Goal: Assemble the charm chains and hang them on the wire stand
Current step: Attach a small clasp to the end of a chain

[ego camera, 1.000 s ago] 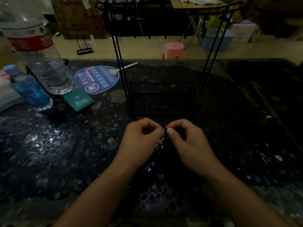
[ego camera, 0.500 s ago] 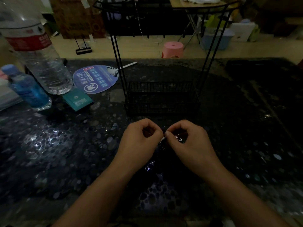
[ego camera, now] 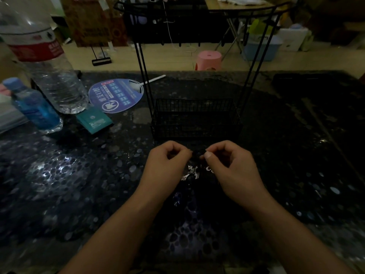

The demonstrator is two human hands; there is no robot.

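Note:
A black wire stand [ego camera: 147,82] with a mesh basket base [ego camera: 195,117] and a hooked top bar stands on the dark table just beyond my hands. My left hand [ego camera: 166,167] and my right hand [ego camera: 235,171] meet in front of the basket, fingers curled, each pinching an end of a dark charm chain [ego camera: 196,154]. Small silver charms [ego camera: 192,172] dangle between and below my fingers. The chain itself is hard to make out in the dim light.
A large clear water bottle [ego camera: 45,62], a small blue bottle [ego camera: 34,109], a teal packet [ego camera: 94,120] and a blue round fan [ego camera: 116,94] sit at the left. The table is dark with a pebble pattern. A pink stool [ego camera: 209,60] stands on the floor behind.
My hands have drawn slightly apart while still pinching the chain, and the silver charms now hang in plain view between them.

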